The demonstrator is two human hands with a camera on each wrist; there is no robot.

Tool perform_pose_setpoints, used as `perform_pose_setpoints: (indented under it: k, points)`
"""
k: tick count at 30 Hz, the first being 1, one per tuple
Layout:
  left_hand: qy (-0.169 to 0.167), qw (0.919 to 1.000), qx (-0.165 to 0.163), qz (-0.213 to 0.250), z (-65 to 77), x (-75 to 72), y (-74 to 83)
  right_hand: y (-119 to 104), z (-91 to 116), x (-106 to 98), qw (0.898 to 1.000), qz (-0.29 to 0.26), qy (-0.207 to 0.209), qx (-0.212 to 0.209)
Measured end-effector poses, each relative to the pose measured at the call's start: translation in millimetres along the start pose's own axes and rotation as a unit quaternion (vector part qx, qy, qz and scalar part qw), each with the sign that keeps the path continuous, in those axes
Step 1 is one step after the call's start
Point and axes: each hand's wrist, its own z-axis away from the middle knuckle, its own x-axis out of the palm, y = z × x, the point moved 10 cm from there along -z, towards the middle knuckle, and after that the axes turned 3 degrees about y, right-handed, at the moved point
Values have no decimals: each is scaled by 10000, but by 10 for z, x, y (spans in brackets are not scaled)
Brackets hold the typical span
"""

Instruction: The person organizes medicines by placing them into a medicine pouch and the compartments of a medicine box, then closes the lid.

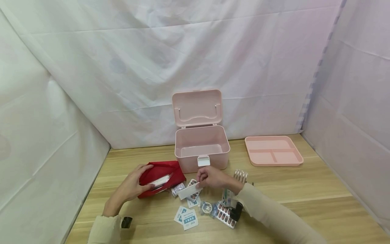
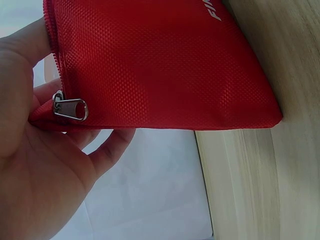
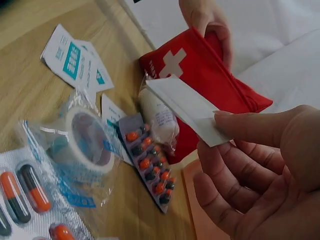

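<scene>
My left hand (image 1: 131, 185) grips the end of a red zip pouch (image 2: 150, 70), which is unzipped and holds something white inside. A white cross shows on the pouch front in the right wrist view. Between thumb and fingers, my right hand (image 1: 214, 178) pinches a flat white strip-like packet (image 3: 187, 107), held just right of the pouch. Under it lie a capsule blister pack (image 3: 150, 165) and a wrapped white roll (image 3: 160, 115). Part of the pouch's inside is hidden.
Behind stands a pink box (image 1: 186, 164) with its lid raised, and a divided pink tray (image 1: 265, 145) lies to its right. Nearer are alcohol pad sachets (image 1: 190, 220), a wrapped tape roll (image 1: 207, 207), another blister pack (image 1: 225, 216) and cotton swabs (image 1: 240, 175).
</scene>
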Motion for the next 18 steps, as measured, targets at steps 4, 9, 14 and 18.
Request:
perform_pose_setpoints:
  k: [4,9,14,18]
  points:
    - [-39,10000,-33,-14,-2,-2,1,-70,29,16,9999,-41,-88,-86]
    - [5,10000,-19,18,-4,-10,0,-148,55,32,9989,-315,-186,-301]
    - [5,10000,-12,45,-2,-11,3,-255,92,29,9951,-816,-358,-422]
    - [-30,10000,-45,76,-2,-5,-3,-314,120,27,9923,-1043,-548,-386]
